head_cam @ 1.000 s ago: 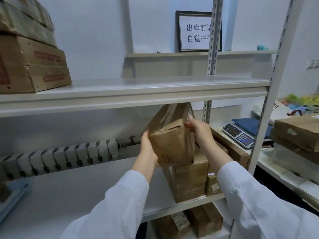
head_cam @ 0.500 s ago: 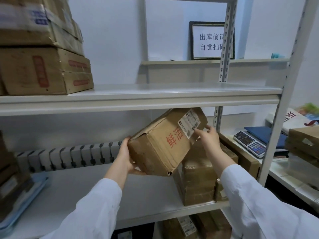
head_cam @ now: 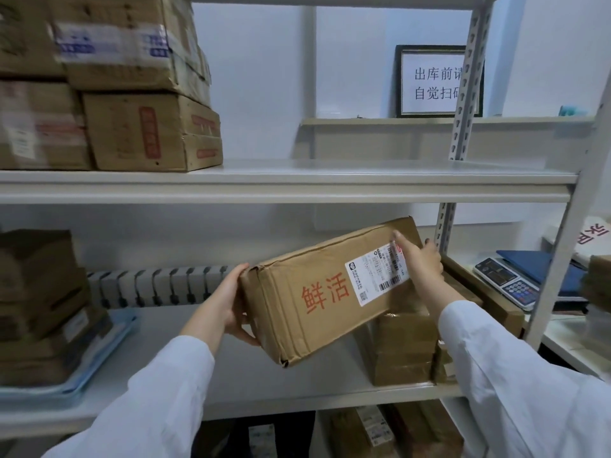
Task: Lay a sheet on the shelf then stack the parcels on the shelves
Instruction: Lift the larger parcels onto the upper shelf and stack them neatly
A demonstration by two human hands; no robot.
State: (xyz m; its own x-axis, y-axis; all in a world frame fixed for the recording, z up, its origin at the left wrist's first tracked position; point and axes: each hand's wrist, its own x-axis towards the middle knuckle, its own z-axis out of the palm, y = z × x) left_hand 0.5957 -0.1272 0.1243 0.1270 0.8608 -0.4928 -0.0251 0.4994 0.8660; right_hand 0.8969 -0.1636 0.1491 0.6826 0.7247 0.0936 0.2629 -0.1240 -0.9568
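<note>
Both-hand grip: left hand (head_cam: 231, 300) clasps the low end of a tilted cardboard parcel (head_cam: 327, 292), right hand (head_cam: 420, 259) pinches its raised end at 2 o'clock. Red print "鲜活"; white barcode label (head_cam: 377, 276), text illegible. Parcel held above the middle shelf (head_cam: 231, 378). Framed sign (head_cam: 436, 81) at 1 o'clock: "出库前请 / 自觉扫".

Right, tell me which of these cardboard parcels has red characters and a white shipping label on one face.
The parcel held tilted between the left hand and right hand, in front of the middle shelf.
</note>
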